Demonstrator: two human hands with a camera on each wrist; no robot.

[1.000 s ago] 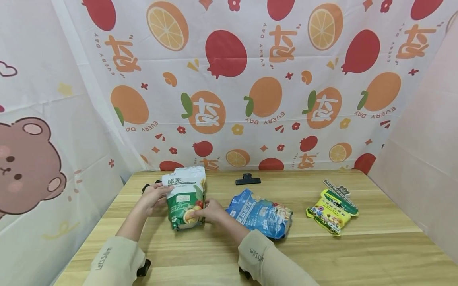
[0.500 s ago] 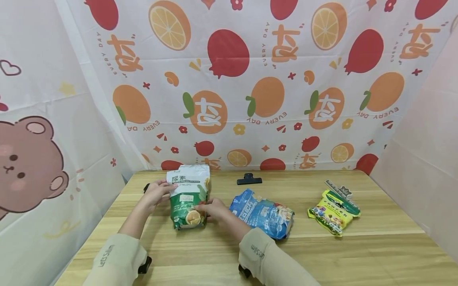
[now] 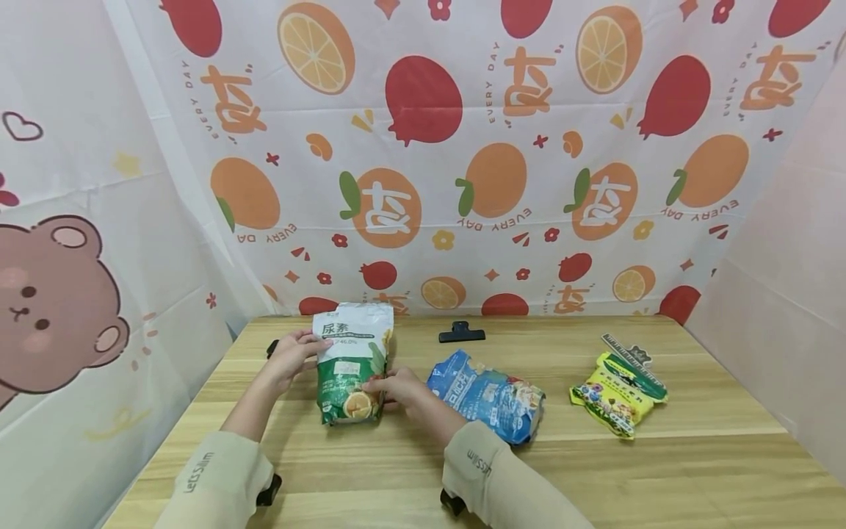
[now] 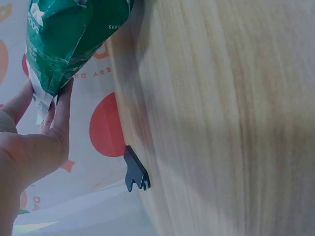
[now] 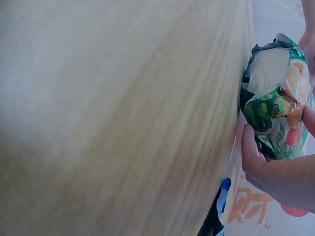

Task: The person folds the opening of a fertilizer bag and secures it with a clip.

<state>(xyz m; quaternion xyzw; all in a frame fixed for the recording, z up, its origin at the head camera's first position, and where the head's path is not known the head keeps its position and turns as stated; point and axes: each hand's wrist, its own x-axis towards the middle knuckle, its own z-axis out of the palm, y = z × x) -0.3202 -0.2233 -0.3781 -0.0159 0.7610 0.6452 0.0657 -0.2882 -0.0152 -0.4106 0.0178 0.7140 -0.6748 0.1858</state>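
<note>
A white-and-green fertilizer bag [image 3: 350,367] stands near the back left of the table, held between both hands. My left hand [image 3: 291,356] pinches its upper left edge; the left wrist view shows thumb and fingers on either side of that edge. Low on the right side, my right hand [image 3: 406,388] grips the bag, thumb across the printed front and fingers round the side. In the right wrist view, the bag's side [image 5: 268,73] looks creased, with printed fruit and vegetables near the right thumb.
Right of the bag lies a crumpled blue bag [image 3: 489,400]. Farther right is a yellow-and-green bag [image 3: 617,397] beside a pale ruler-like strip [image 3: 624,351]. One black clip [image 3: 461,333] lies at the back; another black clip [image 4: 135,169] is left of the left hand. A printed curtain [image 3: 423,176] hangs behind.
The fertilizer bag has shifted slightly right and straightened a little, with both hands staying on it. The head view has also drifted slightly. The other bags and clips have not moved.
</note>
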